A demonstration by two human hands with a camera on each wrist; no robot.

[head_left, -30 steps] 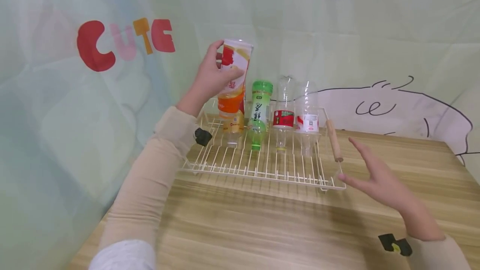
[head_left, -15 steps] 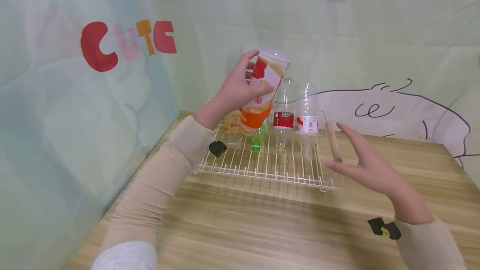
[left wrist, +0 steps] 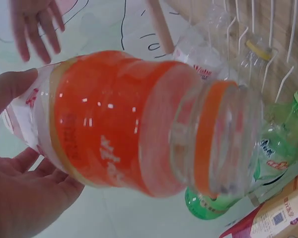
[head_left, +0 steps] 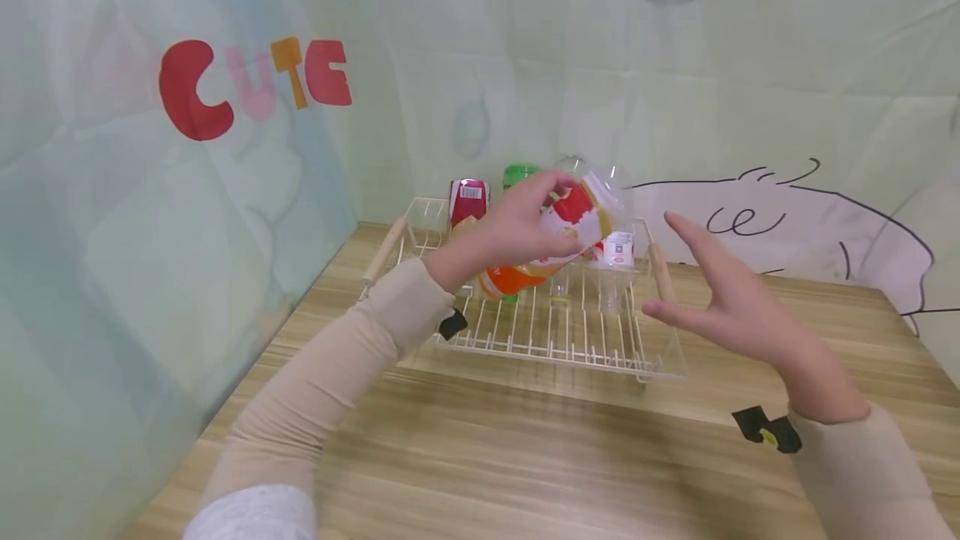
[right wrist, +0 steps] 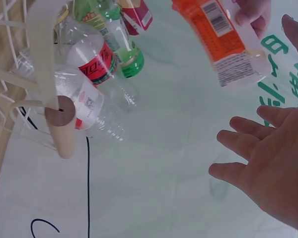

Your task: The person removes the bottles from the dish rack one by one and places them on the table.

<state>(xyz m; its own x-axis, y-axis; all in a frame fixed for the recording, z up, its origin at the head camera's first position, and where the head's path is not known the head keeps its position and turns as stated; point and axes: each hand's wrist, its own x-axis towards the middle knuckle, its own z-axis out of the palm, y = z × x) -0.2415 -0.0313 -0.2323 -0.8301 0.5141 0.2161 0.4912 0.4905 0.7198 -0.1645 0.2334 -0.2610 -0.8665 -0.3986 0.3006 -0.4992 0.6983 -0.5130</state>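
Left hand (head_left: 510, 232) grips clear plastic bottle, orange-and-white label (head_left: 581, 222), slantwise over white wire rack (head_left: 536, 352), base toward spread right hand (head_left: 738, 307).

orange-and-white bottle (left wrist: 121, 124) now lower, further right and more tilted

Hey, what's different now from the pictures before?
The left hand carried the orange-and-white bottle rightward and down, toward the right hand, and tipped it much further over, its white end leaning right. The right hand moved slightly up and left in the head view, holding nothing. Nothing was grabbed or let go. The rack and the other bottles on it stayed put.
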